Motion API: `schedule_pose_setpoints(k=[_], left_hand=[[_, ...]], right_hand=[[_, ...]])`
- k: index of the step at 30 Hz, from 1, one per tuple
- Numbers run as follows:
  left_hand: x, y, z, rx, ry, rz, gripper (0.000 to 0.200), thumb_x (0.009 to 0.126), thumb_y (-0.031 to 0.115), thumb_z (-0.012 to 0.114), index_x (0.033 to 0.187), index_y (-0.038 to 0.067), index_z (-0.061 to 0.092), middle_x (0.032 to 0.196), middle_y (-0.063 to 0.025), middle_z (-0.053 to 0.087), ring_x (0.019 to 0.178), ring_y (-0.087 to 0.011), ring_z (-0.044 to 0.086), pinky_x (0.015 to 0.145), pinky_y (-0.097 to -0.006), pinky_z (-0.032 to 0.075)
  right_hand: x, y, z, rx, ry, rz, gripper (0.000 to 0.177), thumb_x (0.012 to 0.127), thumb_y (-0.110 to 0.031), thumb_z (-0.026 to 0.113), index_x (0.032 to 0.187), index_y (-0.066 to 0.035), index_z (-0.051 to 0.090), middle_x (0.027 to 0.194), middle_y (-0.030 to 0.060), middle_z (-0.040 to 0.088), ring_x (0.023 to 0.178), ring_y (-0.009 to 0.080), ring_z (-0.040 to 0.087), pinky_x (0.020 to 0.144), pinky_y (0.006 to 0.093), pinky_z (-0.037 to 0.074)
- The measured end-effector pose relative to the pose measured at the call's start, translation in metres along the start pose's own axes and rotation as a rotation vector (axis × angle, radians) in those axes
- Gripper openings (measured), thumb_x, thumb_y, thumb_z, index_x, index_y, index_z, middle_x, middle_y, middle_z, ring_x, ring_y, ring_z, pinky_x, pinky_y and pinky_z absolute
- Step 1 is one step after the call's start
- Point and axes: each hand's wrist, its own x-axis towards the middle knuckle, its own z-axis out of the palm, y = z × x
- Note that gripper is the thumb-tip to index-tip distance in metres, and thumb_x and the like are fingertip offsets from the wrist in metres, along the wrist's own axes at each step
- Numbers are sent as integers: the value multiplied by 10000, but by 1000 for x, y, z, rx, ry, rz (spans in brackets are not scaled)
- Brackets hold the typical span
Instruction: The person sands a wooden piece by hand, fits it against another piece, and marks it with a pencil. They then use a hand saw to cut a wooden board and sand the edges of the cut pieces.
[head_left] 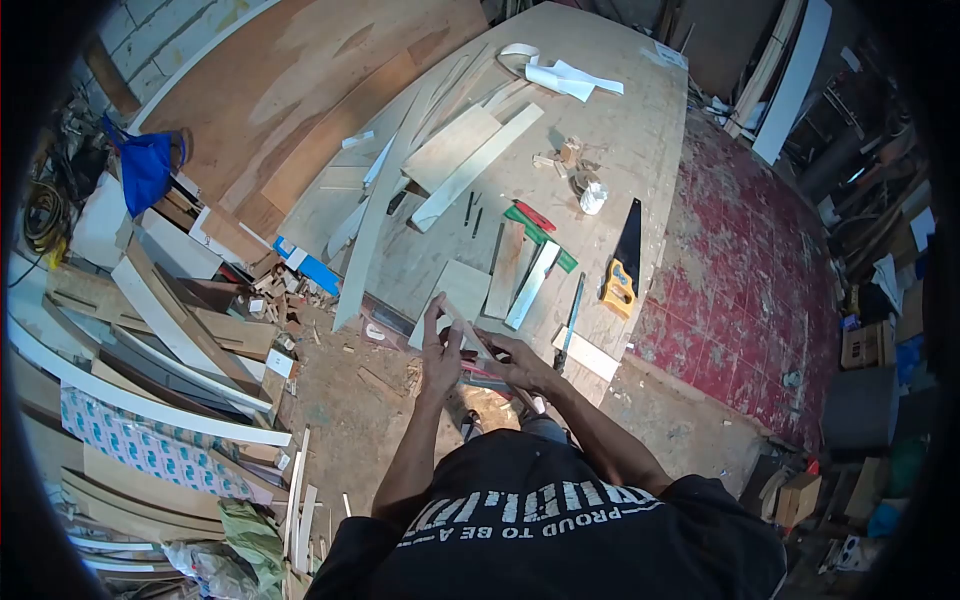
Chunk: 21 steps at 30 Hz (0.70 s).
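Observation:
A narrow wooden strip [467,332] runs slantwise between my two hands at the near edge of the wooden table [640,130]. My left hand [441,345] is closed on its upper left part, fingers pointing up. Around the lower right part of the strip, my right hand [515,362] is closed. Just beyond my hands lie a pale square board [452,290], a brown wood piece [507,265] and a white-faced strip [533,285]. A thin dark tool [572,315] lies to the right, beside a pale block [588,352].
A handsaw with a yellow handle [620,288] lies near the table's right edge. Farther back are a white-wrapped object [592,198], long boards [478,165] and white paper [575,80]. Curved wood pieces [150,390] are piled at the left; red flooring [745,290] is at the right.

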Motion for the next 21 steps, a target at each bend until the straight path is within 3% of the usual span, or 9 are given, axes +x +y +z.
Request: schedule_pose_setpoints(k=[5, 7, 8, 9, 11, 12, 15, 17, 21], left_hand=[[-1, -25, 2, -82, 126, -47, 559, 992, 56, 542, 1481, 94, 274, 1392, -152, 359, 1087, -245, 568, 713, -297, 630], [-3, -6, 6, -77, 162, -84, 532, 992, 73, 548, 1462, 72, 300, 1384, -149, 369, 1094, -245, 567, 650, -282, 633], [-2, 5, 7, 64, 170, -48, 508, 991, 71, 547, 1445, 52, 319, 1374, -151, 382, 1095, -250, 568, 647, -271, 630], [-1, 12, 8, 80, 180, -48, 508, 991, 71, 547, 1445, 52, 319, 1374, -151, 382, 1095, -250, 568, 647, -271, 630], [-5, 18, 8, 230, 267, -110, 491, 982, 62, 564, 1424, 32, 352, 1378, -165, 395, 1097, -259, 571, 636, -275, 608], [-9, 5, 1, 351, 333, -64, 528, 939, 72, 639, 1403, 17, 392, 1381, -174, 410, 1103, -257, 575, 662, -288, 570], [-11, 49, 24, 464, 484, -193, 591, 874, 74, 716, 1386, 9, 427, 1328, -162, 492, 1073, -254, 595, 709, -319, 534], [-20, 46, 24, 506, 496, -149, 604, 847, 79, 740, 1370, 8, 448, 1295, -157, 531, 1060, -249, 604, 721, -326, 532], [-26, 58, 28, 754, 466, 7, 586, 798, 75, 775, 1315, 4, 510, 1235, -162, 608, 1037, -253, 628, 755, -366, 527]], right_hand=[[17, 8, -14, 96, -31, -65, 651, 906, -261, 712, 1473, -83, 448, 1360, 138, 568, 1156, 228, 596, 959, 382, 513], [24, 9, -25, -9, -112, 64, 600, 922, -278, 689, 1453, -92, 479, 1374, 132, 560, 1120, 233, 608, 953, 387, 518], [34, 35, -35, -77, -19, -10, 590, 920, -300, 682, 1444, -106, 493, 1301, 116, 613, 1085, 221, 625, 925, 386, 526], [50, 77, -46, 54, 134, 151, 654, 852, -445, 733, 1383, -109, 551, 1302, 167, 593, 1095, 293, 638, 901, 390, 527], [92, 133, -85, -180, 720, 338, 552, 841, -388, 745, 1198, -7, 568, 1216, 252, 590, 1075, 387, 626, 888, 444, 505], [103, 138, -106, -424, 899, 321, 550, 837, -334, 739, 1222, -8, 520, 1133, 249, 576, 1039, 408, 615, 893, 474, 494], [139, 126, -147, -486, 966, 686, 650, 820, -380, 746, 1318, -93, 442, 1254, 239, 461, 1146, 421, 542, 892, 535, 507], [151, 112, -153, -503, 911, 861, 703, 817, -395, 745, 1367, -102, 418, 1262, 221, 481, 1159, 395, 552, 888, 523, 524], [168, 145, -156, -489, 894, 844, 728, 816, -321, 736, 1406, -78, 384, 1261, 208, 518, 1156, 393, 571, 889, 507, 534]])
